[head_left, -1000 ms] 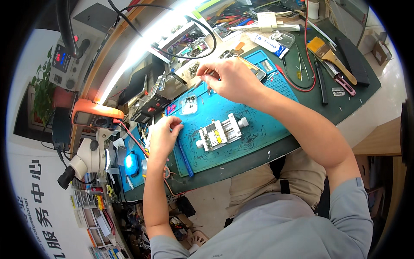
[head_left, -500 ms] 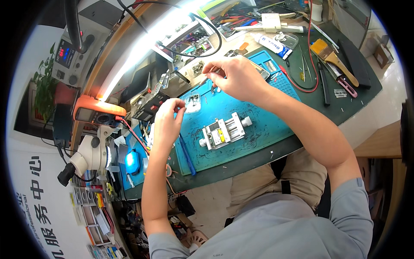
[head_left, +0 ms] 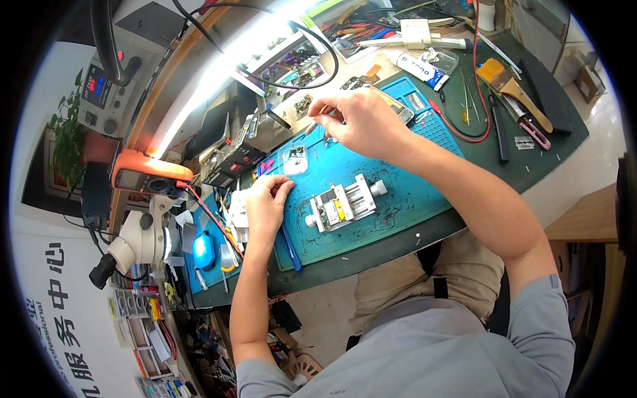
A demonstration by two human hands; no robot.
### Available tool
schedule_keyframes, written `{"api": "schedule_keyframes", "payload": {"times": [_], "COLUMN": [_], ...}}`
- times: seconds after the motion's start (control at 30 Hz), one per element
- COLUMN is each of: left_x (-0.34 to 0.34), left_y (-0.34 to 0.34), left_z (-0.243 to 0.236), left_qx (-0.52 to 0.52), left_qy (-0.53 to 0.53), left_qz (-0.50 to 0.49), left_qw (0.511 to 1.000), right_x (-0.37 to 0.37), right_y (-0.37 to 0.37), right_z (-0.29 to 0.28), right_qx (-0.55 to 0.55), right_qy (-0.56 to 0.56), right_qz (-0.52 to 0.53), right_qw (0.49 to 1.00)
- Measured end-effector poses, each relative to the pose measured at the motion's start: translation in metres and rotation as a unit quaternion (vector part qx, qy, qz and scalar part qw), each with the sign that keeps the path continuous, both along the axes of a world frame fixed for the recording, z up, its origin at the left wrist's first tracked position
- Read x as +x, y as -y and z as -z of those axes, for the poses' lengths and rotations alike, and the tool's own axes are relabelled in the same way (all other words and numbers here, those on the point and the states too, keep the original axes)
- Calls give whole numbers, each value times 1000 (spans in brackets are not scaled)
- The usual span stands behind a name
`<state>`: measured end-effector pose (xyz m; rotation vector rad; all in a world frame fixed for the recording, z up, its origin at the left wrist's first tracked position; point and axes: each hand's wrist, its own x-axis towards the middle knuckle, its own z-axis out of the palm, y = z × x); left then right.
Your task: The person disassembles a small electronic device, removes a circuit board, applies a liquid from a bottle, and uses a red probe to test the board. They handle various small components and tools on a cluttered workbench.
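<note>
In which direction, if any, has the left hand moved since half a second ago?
Yes: the left hand has moved downward in the view, closer to the metal holder.

Mat (head_left: 413, 192) is showing blue with dark mottling; clamp (head_left: 362, 199) is gleaming silver, its board (head_left: 326, 198) bearing a yellow patch (head_left: 340, 209). Multimeter (head_left: 174, 172) is wearing orange, tube (head_left: 418, 69) is pairing white with blue, and right sleeve (head_left: 541, 315) is showing plain grey.

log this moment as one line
left hand: near left edge of blue mat, grip unclear | right hand: over mat's far part, grip unclear | silver clamp: on mat, holding circuit board
</note>
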<state>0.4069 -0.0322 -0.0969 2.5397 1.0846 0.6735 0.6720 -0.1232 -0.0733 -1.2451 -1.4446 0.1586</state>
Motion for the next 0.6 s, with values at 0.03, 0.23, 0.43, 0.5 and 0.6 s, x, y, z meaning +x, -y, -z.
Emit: {"api": "schedule_keyframes", "payload": {"times": [0.03, 0.23, 0.43, 0.5, 0.6], "left_x": [1, -1, 8, 14, 21], "left_y": [-1, -1, -6, -11, -7], "left_z": [2, 1, -16, -23, -28], "left_qx": [24, 139, 73, 91, 92], "left_qy": [-6, -85, 8, 19, 19], "left_qz": [11, 75, 40, 42, 55], "left_qw": [1000, 984, 997, 995, 994], "right_x": [0, 1, 2, 1, 2], "right_y": [0, 2, 2, 2, 1], "right_z": [-1, -3, -1, -3, -2], "right_qx": [-3, -8, -19, -22, -25], "right_qy": [2, 0, 6, 7, 2], "right_qz": [1, 8, 11, 14, 17], "right_qw": [1000, 1000, 1000, 1000, 1000]}}
